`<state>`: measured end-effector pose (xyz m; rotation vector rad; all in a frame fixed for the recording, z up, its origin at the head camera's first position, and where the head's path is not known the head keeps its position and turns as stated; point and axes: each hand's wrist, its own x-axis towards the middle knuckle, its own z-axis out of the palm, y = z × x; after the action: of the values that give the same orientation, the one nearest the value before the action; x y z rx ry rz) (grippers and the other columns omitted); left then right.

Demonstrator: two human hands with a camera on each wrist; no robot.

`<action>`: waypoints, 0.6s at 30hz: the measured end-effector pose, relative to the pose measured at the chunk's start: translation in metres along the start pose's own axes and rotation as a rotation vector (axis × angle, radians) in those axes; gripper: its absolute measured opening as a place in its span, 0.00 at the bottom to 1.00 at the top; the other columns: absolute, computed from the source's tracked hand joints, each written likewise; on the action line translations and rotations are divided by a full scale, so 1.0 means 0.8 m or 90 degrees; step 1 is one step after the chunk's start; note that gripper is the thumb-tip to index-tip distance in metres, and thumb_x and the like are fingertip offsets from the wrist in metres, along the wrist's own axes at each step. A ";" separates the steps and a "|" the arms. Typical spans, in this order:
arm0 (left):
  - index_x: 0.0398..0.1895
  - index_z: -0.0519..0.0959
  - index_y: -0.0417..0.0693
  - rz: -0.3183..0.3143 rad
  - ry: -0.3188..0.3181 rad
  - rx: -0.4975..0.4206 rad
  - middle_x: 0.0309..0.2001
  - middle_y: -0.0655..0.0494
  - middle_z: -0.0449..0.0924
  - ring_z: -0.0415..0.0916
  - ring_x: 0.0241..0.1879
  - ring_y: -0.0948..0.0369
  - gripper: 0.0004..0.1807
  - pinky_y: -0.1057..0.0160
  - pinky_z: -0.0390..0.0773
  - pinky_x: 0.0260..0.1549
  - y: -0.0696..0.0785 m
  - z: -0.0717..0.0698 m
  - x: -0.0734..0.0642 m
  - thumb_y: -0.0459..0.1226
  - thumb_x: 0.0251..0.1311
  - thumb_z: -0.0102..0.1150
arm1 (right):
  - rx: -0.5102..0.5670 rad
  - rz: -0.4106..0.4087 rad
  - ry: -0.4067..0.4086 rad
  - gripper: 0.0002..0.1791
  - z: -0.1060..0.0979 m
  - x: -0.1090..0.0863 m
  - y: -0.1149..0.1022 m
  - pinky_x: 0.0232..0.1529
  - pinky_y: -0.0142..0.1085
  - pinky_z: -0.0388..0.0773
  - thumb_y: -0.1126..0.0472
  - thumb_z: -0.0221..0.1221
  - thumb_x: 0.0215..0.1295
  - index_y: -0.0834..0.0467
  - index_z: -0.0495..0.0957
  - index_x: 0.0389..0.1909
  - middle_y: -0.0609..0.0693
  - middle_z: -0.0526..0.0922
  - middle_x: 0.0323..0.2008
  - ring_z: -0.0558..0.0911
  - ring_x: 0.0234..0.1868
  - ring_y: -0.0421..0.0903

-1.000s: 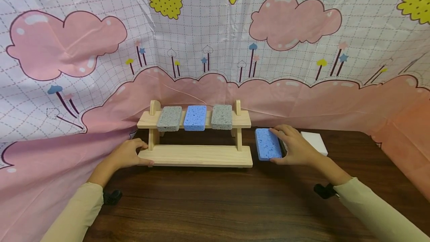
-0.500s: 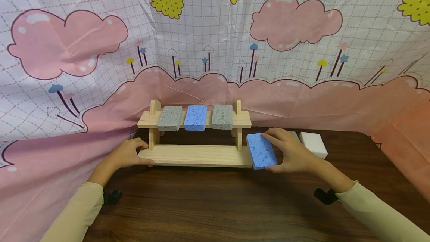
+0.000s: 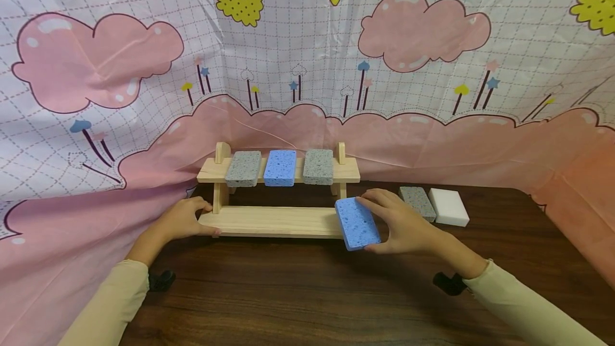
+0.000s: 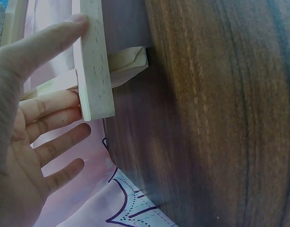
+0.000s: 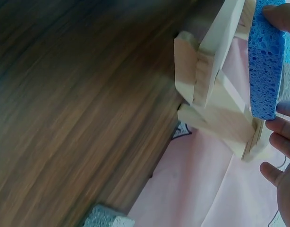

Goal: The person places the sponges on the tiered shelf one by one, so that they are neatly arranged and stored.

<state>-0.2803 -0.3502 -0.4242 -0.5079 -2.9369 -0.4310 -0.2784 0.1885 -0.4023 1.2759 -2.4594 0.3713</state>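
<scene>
My right hand (image 3: 401, 223) pinches a blue sponge (image 3: 357, 224) by its short edges between thumb and fingers. The sponge (image 5: 267, 66) is tilted, in front of the right end of a two-tier wooden rack (image 3: 274, 220). At the rack's left end, my left hand (image 3: 182, 219) holds the lower board, thumb on its front edge. In the left wrist view, two fingers of that left hand (image 4: 41, 113) touch the board's end, and the others stand free. On the upper board lie a grey sponge (image 3: 244, 168), another blue sponge (image 3: 280, 167) and a second grey sponge (image 3: 318, 166).
Right of the rack, a grey sponge (image 3: 417, 203) and a white sponge block (image 3: 449, 206) lie side by side on the dark wooden table (image 3: 288, 292). A patterned pink and white cloth (image 3: 423, 148) hangs behind and at the sides.
My right hand has lifted the blue sponge from the table and carried it left and toward me, to the rack's right end. A grey sponge has come into view. My left hand stays put.
</scene>
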 end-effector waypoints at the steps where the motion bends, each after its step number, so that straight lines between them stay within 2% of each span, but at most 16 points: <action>1: 0.49 0.86 0.40 0.000 0.000 0.001 0.50 0.44 0.84 0.82 0.50 0.45 0.41 0.44 0.79 0.53 0.000 0.000 0.000 0.62 0.40 0.79 | 0.003 -0.001 -0.001 0.60 0.002 0.002 -0.002 0.62 0.59 0.73 0.39 0.80 0.38 0.61 0.67 0.73 0.59 0.72 0.66 0.69 0.68 0.58; 18: 0.50 0.86 0.39 -0.009 -0.007 -0.011 0.52 0.42 0.84 0.81 0.53 0.43 0.42 0.42 0.78 0.55 -0.005 0.002 0.001 0.64 0.39 0.78 | 0.039 -0.025 -0.019 0.58 0.027 0.048 -0.029 0.68 0.56 0.70 0.35 0.76 0.45 0.59 0.66 0.74 0.56 0.70 0.68 0.67 0.71 0.55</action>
<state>-0.2823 -0.3530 -0.4266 -0.4934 -2.9511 -0.4564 -0.2835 0.1393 -0.4040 1.3625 -2.4612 0.4235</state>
